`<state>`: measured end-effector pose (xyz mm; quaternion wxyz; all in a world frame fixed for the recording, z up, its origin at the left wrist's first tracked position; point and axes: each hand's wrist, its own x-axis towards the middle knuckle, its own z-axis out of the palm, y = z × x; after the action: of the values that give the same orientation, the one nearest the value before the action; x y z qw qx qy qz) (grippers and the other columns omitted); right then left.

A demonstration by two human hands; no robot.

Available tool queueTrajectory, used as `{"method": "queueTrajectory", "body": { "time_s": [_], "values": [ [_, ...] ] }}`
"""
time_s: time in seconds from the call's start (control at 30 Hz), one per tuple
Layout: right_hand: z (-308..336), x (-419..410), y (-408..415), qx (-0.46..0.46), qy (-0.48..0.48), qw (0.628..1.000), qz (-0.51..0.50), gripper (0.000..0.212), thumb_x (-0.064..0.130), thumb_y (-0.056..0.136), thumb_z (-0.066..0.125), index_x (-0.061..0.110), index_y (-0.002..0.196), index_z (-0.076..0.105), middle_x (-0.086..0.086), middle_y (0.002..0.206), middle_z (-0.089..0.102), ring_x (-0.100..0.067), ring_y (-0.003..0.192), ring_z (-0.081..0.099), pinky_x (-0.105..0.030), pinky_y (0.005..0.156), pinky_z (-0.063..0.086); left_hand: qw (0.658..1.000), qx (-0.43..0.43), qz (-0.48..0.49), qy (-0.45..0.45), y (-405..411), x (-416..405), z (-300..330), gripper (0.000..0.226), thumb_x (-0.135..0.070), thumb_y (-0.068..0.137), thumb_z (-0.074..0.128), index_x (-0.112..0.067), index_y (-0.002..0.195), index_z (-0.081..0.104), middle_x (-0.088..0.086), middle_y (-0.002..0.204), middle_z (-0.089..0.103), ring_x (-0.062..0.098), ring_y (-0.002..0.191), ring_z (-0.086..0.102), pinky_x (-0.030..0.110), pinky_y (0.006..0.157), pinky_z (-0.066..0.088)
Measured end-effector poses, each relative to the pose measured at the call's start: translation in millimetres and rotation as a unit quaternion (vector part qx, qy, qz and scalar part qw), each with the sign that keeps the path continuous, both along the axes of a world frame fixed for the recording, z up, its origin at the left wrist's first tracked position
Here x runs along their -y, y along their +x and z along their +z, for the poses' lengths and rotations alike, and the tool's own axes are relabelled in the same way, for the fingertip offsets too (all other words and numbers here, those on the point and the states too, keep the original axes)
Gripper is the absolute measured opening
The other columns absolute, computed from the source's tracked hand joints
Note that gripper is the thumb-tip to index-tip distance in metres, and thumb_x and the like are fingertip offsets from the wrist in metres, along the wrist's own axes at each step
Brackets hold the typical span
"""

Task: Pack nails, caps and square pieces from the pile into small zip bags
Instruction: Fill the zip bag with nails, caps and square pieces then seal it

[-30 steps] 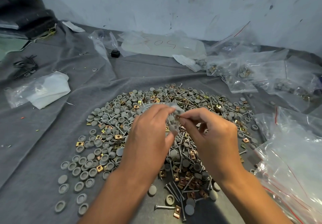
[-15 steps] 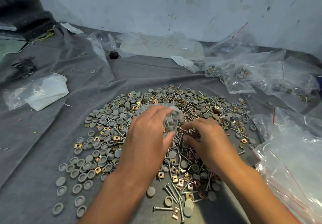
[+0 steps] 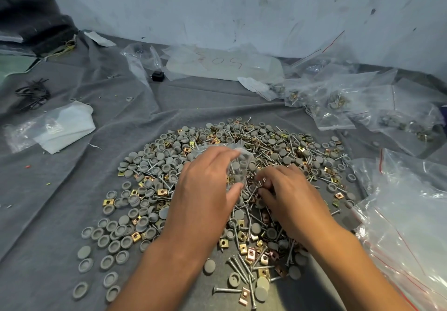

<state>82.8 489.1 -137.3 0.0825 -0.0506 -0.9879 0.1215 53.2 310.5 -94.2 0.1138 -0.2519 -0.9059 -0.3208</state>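
While the grey cloth (image 3: 60, 202) is covering the whole work surface, one flat clear plastic bag with white sheets inside (image 3: 52, 129) is lying at the far left, and one small bundle of black wires (image 3: 32, 94) is lying behind it. Going to the right, the big round pile of grey plastic caps, silver metal nails and gold square metal pieces (image 3: 169, 165) is spreading over the middle of the cloth; the pieces are too many to count, but about twenty loose caps are lying apart at its left lower edge.

Two hands are working over the pile. The left hand (image 3: 205, 189) is grasping one small clear zip bag (image 3: 238, 163), with fingers above and thumb below, and is holding it just over the middle of the pile; a few grey caps are showing inside it. The right hand (image 3: 287, 194) is reaching down into the pile just beside the bag, with its fingers bent among the nails; I cannot tell if it is pinching a piece.

Behind the pile one small black block (image 3: 158, 76) is standing on the cloth. At the far right several clear bags already filled with hardware (image 3: 338, 100) are lying together, and a heap of empty clear zip bags with red lines (image 3: 406, 214) is lying near the right hand.
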Motion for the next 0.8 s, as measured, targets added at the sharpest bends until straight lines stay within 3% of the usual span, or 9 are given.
{"method": "queueTrajectory", "body": {
  "time_s": [0.1,0.23,0.43,0.7,0.8],
  "values": [
    [-3.4,1.8,-1.9,-0.001,0.041,0.999,0.012,0.032,0.035,0.101,0.054,0.041,0.132,0.055,0.011,0.113,0.057,-0.014,0.11,0.046,-0.028,0.08,0.039,1.0,-0.002,0.0,0.0,0.1,0.2,-0.3,0.061,-0.026,0.079,0.082,-0.025,0.135,0.057,-0.013,0.13,0.059,0.002,0.116,0.055,0.039,0.105,0.049],
    [-3.1,4.6,-3.8,-0.011,0.062,0.998,-0.002,0.026,0.038,0.102,0.051,0.038,0.126,0.062,0.011,0.111,0.058,-0.014,0.105,0.048,-0.028,0.081,0.04,1.0,-0.002,0.001,0.0,-0.3,0.6,-0.9,0.062,-0.027,0.079,0.081,-0.024,0.135,0.057,-0.013,0.13,0.059,0.002,0.116,0.055,0.039,0.105,0.049],
    [-4.9,6.2,-4.5,0.008,0.084,0.996,0.005,0.036,0.036,0.105,0.046,0.038,0.141,0.052,0.006,0.117,0.056,-0.019,0.108,0.046,-0.032,0.089,0.042,1.0,-0.002,-0.001,-0.001,-0.9,0.2,-0.9,0.061,-0.028,0.079,0.08,-0.024,0.135,0.057,-0.013,0.131,0.058,0.003,0.115,0.057,0.037,0.105,0.049],
    [-2.8,3.4,-4.2,0.018,0.093,0.995,0.024,0.025,0.04,0.102,0.05,0.033,0.126,0.055,0.007,0.116,0.055,-0.018,0.105,0.045,-0.032,0.084,0.04,1.0,-0.01,-0.001,-0.005,-0.3,1.1,-2.4,0.061,-0.03,0.079,0.079,-0.025,0.135,0.057,-0.013,0.13,0.059,0.002,0.117,0.055,0.034,0.107,0.046],
    [-3.1,0.3,-3.4,0.003,0.034,0.999,0.015,0.024,0.038,0.103,0.05,0.033,0.124,0.058,0.01,0.113,0.054,-0.015,0.105,0.046,-0.031,0.084,0.042,1.0,-0.01,0.0,-0.002,-0.2,0.9,-1.9,0.059,-0.032,0.079,0.075,-0.025,0.135,0.057,-0.013,0.131,0.059,0.002,0.117,0.055,0.032,0.108,0.045]
  ]
}}
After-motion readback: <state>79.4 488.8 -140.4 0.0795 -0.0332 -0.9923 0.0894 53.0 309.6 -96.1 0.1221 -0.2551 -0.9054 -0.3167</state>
